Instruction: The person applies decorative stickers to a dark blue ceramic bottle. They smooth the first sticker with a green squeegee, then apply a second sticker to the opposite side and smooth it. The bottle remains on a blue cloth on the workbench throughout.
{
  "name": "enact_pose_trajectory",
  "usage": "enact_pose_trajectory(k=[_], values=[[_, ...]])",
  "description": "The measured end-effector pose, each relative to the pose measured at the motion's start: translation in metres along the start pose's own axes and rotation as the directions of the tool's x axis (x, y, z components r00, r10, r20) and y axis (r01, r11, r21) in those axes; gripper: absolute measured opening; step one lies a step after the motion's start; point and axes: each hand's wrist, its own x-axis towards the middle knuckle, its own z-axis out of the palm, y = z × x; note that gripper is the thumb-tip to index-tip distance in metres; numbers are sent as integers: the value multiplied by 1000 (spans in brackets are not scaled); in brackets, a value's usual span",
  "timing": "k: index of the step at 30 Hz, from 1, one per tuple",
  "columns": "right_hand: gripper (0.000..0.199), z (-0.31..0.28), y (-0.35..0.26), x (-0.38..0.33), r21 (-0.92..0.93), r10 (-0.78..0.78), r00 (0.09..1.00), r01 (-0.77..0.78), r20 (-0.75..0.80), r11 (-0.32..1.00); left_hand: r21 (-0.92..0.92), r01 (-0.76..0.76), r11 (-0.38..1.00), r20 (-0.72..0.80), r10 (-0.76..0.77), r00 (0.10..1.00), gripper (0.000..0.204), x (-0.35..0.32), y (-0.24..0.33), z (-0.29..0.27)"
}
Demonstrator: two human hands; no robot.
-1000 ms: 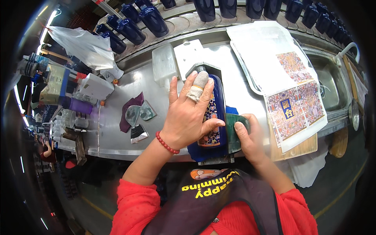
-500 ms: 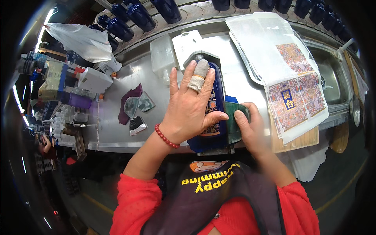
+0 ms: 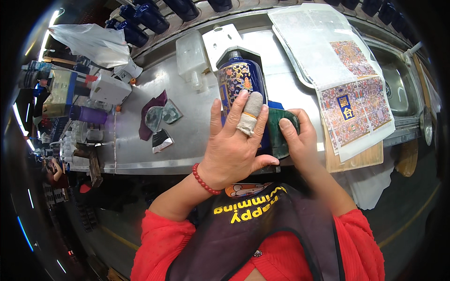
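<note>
Our left hand (image 3: 229, 150) rests, fingers (image 3: 236, 113) spread wide, on the blue bottle (image 3: 240, 82); right of it, our right hand (image 3: 302, 143) holds a green pad (image 3: 280, 133).

Gap between scraps (image 3: 155, 118) and bottle (image 3: 240, 77)

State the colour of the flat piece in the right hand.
The flat piece is dark green; the head view shows it best.

Plastic bag (image 3: 93, 43), purple container (image 3: 91, 115) left; sink (image 3: 398, 84) right.
</note>
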Motion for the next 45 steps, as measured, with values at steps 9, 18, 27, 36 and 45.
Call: enact_pose_trajectory(k=[9,18,27,36,45], values=[[22,0,3,-1,37,16,1000,-16,-2,999,-55,116,992,-178,-124,976,82,-28,7,13],[21,-2,4,2,235,103,995,-103,12,967,-253,75,965,-333,-159,929,67,-52,11,25],[19,6,-20,8,352,80,997,-74,0,933,-117,17,993,-260,-47,964,60,-62,7,33],[24,35,-28,31,-309,-240,971,234,17,922,-350,153,924,-316,-270,910,83,-49,1,51],[21,4,-14,38,-97,-123,989,115,-85,989,-381,138,914,-332,-275,902,84,-51,-5,58]])
